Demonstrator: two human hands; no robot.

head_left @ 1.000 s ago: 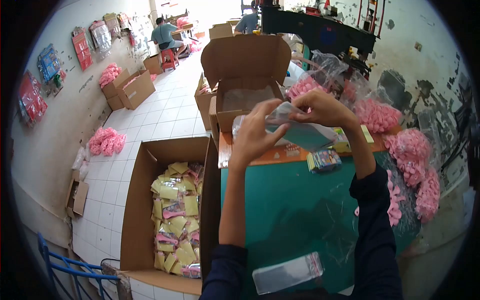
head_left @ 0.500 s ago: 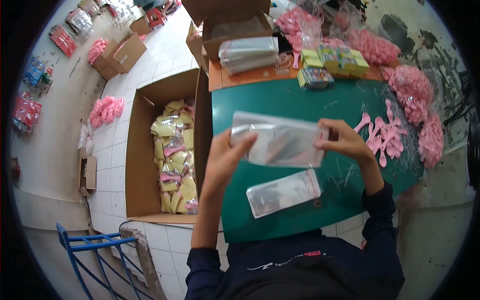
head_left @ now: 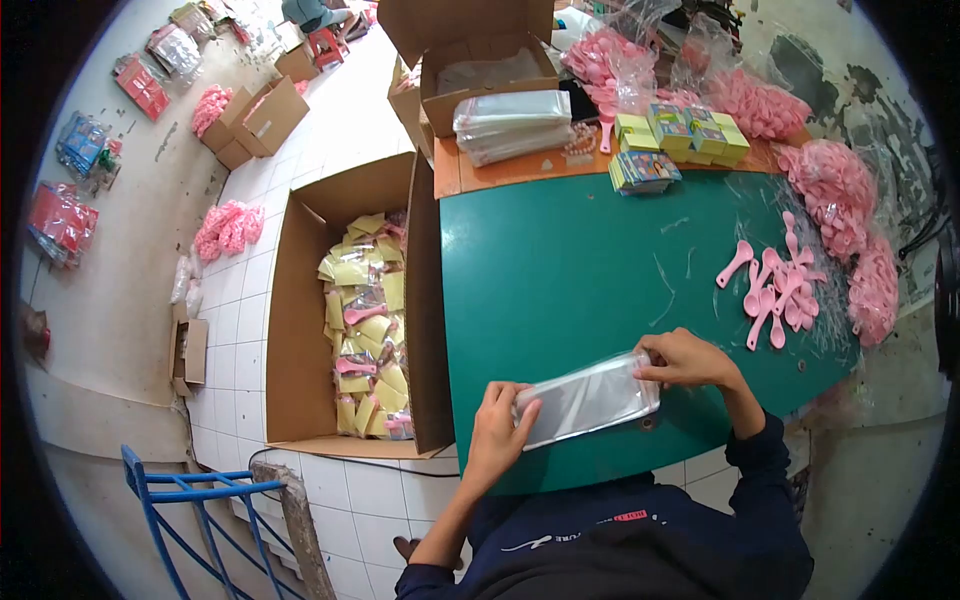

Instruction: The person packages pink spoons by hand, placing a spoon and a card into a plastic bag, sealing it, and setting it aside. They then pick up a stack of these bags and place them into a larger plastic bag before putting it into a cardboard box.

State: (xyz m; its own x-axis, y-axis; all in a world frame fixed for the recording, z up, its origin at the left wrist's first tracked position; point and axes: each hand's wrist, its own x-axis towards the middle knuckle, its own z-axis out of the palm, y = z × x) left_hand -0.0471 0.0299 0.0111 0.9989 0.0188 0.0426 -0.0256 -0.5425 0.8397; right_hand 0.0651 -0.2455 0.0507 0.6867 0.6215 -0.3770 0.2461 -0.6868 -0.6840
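A stack of clear plastic bags lies near the front edge of the green table, slightly slanted. My left hand grips its left end, with the thumb on top and the fingers along the far side. At the opposite end, my right hand pinches the far right corner between thumb and fingers. Loose pink plastic spoons lie in a heap on the table, beyond my right hand.
Left of the table stands a deep cardboard box of packed spoons and yellow cards. Card stacks, more plastic bags and an open carton line the back. Bundled pink spoons edge the right; a blue metal frame stands lower left.
Both hands have come down toward me with the raised bags, which now rest where the other bags lay on the table. The view has shifted slightly.
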